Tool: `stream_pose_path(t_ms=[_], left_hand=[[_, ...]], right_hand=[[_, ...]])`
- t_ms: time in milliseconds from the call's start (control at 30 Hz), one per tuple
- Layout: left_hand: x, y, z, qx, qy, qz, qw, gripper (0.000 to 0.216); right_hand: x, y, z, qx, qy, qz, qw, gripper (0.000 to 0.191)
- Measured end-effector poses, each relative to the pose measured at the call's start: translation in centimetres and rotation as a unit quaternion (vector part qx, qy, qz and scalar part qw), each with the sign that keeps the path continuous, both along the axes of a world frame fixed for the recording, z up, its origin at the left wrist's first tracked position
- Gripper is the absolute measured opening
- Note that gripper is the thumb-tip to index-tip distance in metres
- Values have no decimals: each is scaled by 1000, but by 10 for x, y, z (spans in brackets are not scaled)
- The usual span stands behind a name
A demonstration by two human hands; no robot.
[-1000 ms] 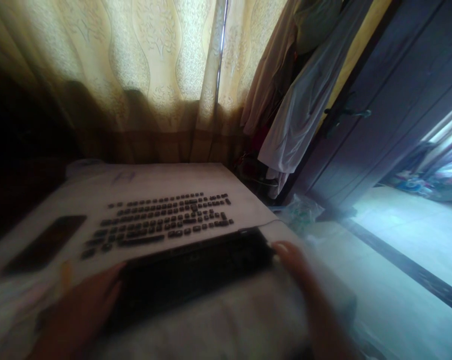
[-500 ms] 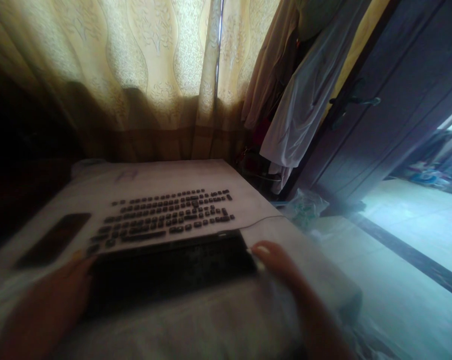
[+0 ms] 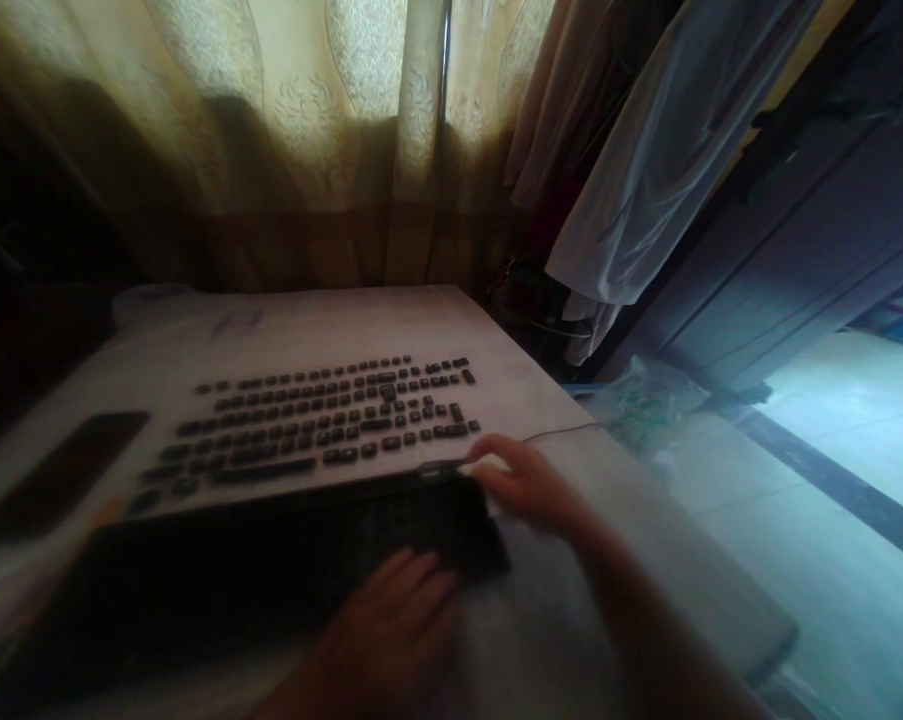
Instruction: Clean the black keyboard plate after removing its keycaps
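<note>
A black keyboard base (image 3: 271,565), stripped of its keys, lies across the near part of the white-covered table. My left hand (image 3: 402,625) rests on its right half with fingers stretched out, blurred by motion. At the base's far right corner, my right hand (image 3: 522,480) has thumb and index finger curled together around the thin cable (image 3: 560,432), where it meets the base; the exact grip is hard to make out. Beyond the base, loose black keycaps (image 3: 331,405) are laid out in rows like a keyboard.
A dark phone-like slab (image 3: 65,470) lies on the table (image 3: 361,315) at left. A patterned curtain (image 3: 308,150) hangs behind. To the right are hanging clothes (image 3: 638,210), a clear plastic bag (image 3: 642,400) on the floor and a door (image 3: 781,250).
My left hand has left the base's left edge and now lies on its right half. My right hand has shifted from the right side to the far right corner by the cable. The view has tilted down.
</note>
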State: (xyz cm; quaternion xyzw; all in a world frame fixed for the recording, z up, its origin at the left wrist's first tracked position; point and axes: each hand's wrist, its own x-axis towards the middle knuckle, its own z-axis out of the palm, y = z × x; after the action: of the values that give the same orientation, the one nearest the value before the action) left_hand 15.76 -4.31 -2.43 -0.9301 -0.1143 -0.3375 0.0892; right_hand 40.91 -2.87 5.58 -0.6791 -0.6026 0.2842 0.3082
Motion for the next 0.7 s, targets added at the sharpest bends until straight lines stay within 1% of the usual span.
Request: stream_pose_path(t_ms=[33, 100, 167, 267, 333, 433, 567, 700], left_hand=[[6, 0, 0, -4, 5, -15, 1000, 27], [16, 0, 1, -28, 48, -29, 998, 26], [20, 1, 0, -51, 5, -19, 999, 23], [19, 1, -4, -74, -38, -8, 996, 22], [16, 3, -5, -84, -23, -12, 996, 24], [12, 5, -9, -90, 12, -24, 996, 27], [11, 4, -17, -112, -38, 8, 993, 28], [12, -2, -22, -121, -50, 26, 991, 26]], right_hand=[[-5, 3, -3, 1, -1, 11, 1000, 18], [-15, 5, -10, 19, -11, 51, 998, 17], [-21, 6, -18, 60, -10, 84, 995, 13], [-23, 5, -28, 111, 3, 102, 989, 14], [-21, 4, -32, 114, -2, 103, 988, 15], [-20, 4, -36, 102, -22, 85, 991, 16], [-20, 2, -38, 90, -50, 77, 992, 16], [-22, -1, -41, 93, -77, 91, 989, 17]])
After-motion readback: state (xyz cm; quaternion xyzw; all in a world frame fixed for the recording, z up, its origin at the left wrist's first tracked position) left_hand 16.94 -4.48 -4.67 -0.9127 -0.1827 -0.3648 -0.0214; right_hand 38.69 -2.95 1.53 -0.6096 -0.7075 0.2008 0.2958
